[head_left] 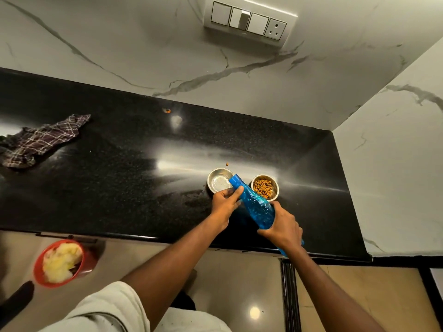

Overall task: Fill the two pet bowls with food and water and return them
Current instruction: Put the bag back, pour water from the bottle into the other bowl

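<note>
Two steel pet bowls stand side by side on the black counter (pixel 119 188). The right bowl (pixel 265 187) holds brown kibble. The left bowl (pixel 218 181) has a little water in its bottom. A blue plastic bottle (pixel 257 207) is tilted with its mouth over the left bowl's rim. My right hand (pixel 282 227) grips the bottle's lower body. My left hand (pixel 225 203) holds the bottle near its neck, fingers curled round it, beside the left bowl.
A checked cloth (pixel 40 140) lies at the counter's left. A loose kibble piece (pixel 227 164) lies behind the bowls, another bit (pixel 167 110) near the wall. A red bin (pixel 61 262) with yellowish waste stands on the floor below. Marble walls close the back and right.
</note>
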